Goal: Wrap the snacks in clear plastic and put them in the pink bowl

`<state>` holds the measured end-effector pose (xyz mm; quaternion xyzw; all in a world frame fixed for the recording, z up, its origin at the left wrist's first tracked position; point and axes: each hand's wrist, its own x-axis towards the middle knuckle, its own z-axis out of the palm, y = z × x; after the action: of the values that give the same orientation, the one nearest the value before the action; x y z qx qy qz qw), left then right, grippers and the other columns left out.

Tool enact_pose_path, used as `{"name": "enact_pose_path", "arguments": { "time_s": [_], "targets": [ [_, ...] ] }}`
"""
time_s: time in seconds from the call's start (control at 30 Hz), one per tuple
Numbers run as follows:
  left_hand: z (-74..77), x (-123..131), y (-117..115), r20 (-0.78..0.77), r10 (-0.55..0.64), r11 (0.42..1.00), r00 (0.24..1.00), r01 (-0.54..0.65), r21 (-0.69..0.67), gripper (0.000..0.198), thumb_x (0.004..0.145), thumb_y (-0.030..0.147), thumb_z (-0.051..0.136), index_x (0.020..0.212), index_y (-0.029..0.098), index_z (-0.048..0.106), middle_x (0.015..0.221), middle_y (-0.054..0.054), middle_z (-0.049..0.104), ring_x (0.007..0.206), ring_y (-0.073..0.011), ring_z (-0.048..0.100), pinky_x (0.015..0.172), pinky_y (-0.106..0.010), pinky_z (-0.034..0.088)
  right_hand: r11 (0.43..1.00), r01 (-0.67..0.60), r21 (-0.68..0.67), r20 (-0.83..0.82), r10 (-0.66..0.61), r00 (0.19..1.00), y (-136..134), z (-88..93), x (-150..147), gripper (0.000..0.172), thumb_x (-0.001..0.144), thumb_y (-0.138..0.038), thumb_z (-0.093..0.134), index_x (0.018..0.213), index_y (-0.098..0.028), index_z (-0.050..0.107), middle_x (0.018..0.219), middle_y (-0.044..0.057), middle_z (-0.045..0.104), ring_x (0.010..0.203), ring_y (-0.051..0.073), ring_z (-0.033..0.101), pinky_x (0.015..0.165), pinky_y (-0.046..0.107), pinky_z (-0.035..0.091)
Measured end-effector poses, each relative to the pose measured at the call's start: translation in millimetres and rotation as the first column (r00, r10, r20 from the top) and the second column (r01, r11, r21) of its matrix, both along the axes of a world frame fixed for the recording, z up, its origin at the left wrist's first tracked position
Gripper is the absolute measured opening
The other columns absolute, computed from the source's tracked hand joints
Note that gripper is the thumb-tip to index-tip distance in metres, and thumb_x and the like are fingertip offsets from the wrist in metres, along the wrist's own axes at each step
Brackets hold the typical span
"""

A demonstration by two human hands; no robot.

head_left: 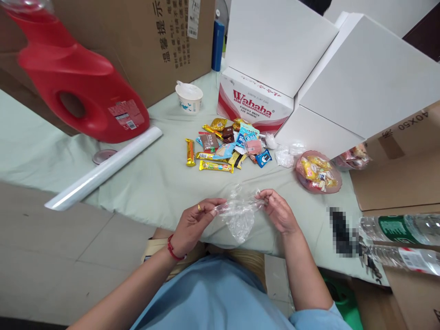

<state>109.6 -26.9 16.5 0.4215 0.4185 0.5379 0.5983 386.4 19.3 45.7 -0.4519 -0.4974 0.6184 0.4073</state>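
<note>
— Pale green cloth covers the worktop (154, 185). What's on your feed?

— Closest to me, a clear plastic bag (241, 222), raised over the near edge, in front of the blue shirt (213, 293). The left hand (194, 223) pinches one side between thumb and fingers; the right hand (279, 211) grips the other. I'd judge that spread hold keeps the film stretched between them.

— Anything in it?

— Nothing I can make out; it's too crumpled to be sure.

— And further out?

— Wrapped snacks (216, 167) lie in a loose pile beyond the bag, probably there for easy reach. Right of them, a pink bowl (302, 182) holds yellow packets (310, 168); its walls presumably stop them scattering.

— Behind that?

— A box (256, 105) with raised flaps (330, 121). I can't see inside. Left of it, a paper cup (190, 104) has clear wrap (184, 85) poking over its rim.
</note>
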Motion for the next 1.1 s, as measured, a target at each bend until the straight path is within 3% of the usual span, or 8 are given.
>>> {"name": "enact_pose_path", "arguments": {
  "time_s": [0.2, 0.3, 0.4, 0.5, 0.6, 0.87, 1.0, 1.1],
  "targets": [
    [2.4, 3.2, 0.4, 0.016, -0.023, 1.0, 1.0, 0.023, 0.015, 0.023, 0.09, 0.04, 0.071, 0.082, 0.018, 0.07, 0.129, -0.012, 0.071, 0.113, -0.0265, 0.07, 0.105, -0.044, 0.052, 0.953, -0.292, 0.074, 0.28, 0.261, 0.924, 2.3, 5.5, -3.2, 0.055, 0.077, -0.048, 0.085, 0.125, -0.029, 0.067, 0.135, 0.006, 0.06, 0.132, 0.026, 0.052, 0.115, 0.042, 0.039],
    [3.4, 9.5, -0.7, 0.093, -0.003, 1.0, 0.996, 0.005, -0.02, 0.02, 0.089, 0.038, 0.072, 0.082, 0.018, 0.071, 0.14, -0.012, 0.065, 0.118, -0.0277, 0.068, 0.104, -0.042, 0.053, 0.974, -0.224, 0.034, 0.262, 0.208, 0.942, 3.5, -0.1, -9.6, 0.062, 0.074, -0.046, 0.087, 0.13, -0.03, 0.064, 0.136, 0.006, 0.062, 0.128, 0.025, 0.055, 0.112, 0.04, 0.042],
    [8.7, 14.9, -1.9, 0.187, -0.02, 0.998, 0.982, 0.032, -0.058, 0.021, 0.087, 0.037, 0.075, 0.079, 0.018, 0.07, 0.148, -0.012, 0.059, 0.118, -0.0294, 0.068, 0.098, -0.041, 0.055, 0.987, -0.151, -0.052, 0.201, 0.158, 0.967, 5.8, -9.2, -14.8, 0.041, 0.077, -0.051, 0.083, 0.105, -0.023, 0.071, 0.107, 0.004, 0.072, 0.099, 0.022, 0.065, 0.092, 0.035, 0.05],
    [16.1, 16.0, -2.1, 0.291, -0.02, 0.996, 0.956, 0.045, -0.078, 0.023, 0.083, 0.037, 0.077, 0.075, 0.018, 0.069, 0.148, -0.012, 0.059, 0.12, -0.0309, 0.067, 0.094, -0.04, 0.056, 0.994, -0.084, -0.076, 0.153, 0.095, 0.984, 7.9, -12.7, -16.9, 0.036, 0.075, -0.053, 0.083, 0.081, -0.021, 0.07, 0.077, 0.0, 0.068, 0.072, 0.016, 0.059, 0.073, 0.029, 0.046],
    [18.6, 11.7, -0.3, 0.325, 0.026, 0.996, 0.945, 0.002, -0.085, 0.024, 0.078, 0.036, 0.08, 0.069, 0.017, 0.067, 0.141, -0.012, 0.064, 0.12, -0.031, 0.066, 0.096, -0.041, 0.054, 0.997, 0.023, -0.074, 0.066, -0.018, 0.998, 7.5, -7.7, -16.6, 0.036, 0.07, -0.052, 0.088, 0.079, -0.021, 0.07, 0.074, -0.001, 0.065, 0.068, 0.014, 0.054, 0.068, 0.026, 0.042],
    [-2.8, 1.5, 6.7, -0.024, 0.091, 0.987, 0.996, -0.093, -0.13, 0.016, 0.076, 0.032, 0.074, 0.076, 0.018, 0.065, 0.112, -0.011, 0.075, 0.105, -0.0246, 0.068, 0.097, -0.041, 0.051, 0.984, 0.092, -0.151, -0.099, -0.107, 0.989, 4.6, 5.2, -21.0, 0.037, 0.071, -0.053, 0.087, 0.077, -0.022, 0.067, 0.076, 0.0, 0.065, 0.069, 0.015, 0.056, 0.07, 0.027, 0.044],
    [3.4, -4.6, 13.7, -0.089, 0.085, 0.994, 0.992, -0.09, -0.058, 0.031, 0.069, 0.022, 0.067, 0.1, 0.021, 0.062, 0.126, -0.01, 0.069, 0.107, -0.0245, 0.069, 0.094, -0.041, 0.052, 0.993, 0.108, -0.046, 0.026, -0.107, 0.994, 5.5, 3.7, -23.4, 0.034, 0.078, -0.053, 0.082, 0.078, -0.022, 0.068, 0.078, 0.0, 0.067, 0.072, 0.016, 0.057, 0.072, 0.028, 0.044],
    [13.5, -5.0, 23.4, -0.235, 0.044, 0.999, 0.971, -0.04, 0.025, 0.031, 0.078, 0.03, 0.061, 0.107, 0.022, 0.064, 0.124, -0.009, 0.07, 0.114, -0.0263, 0.066, 0.1, -0.044, 0.05, 0.995, 0.085, 0.042, 0.088, -0.088, 0.992, 5.1, 2.3, -23.9, 0.029, 0.081, -0.05, 0.08, 0.081, -0.023, 0.07, 0.083, 0.001, 0.069, 0.078, 0.017, 0.059, 0.077, 0.029, 0.044]
  ]
}}
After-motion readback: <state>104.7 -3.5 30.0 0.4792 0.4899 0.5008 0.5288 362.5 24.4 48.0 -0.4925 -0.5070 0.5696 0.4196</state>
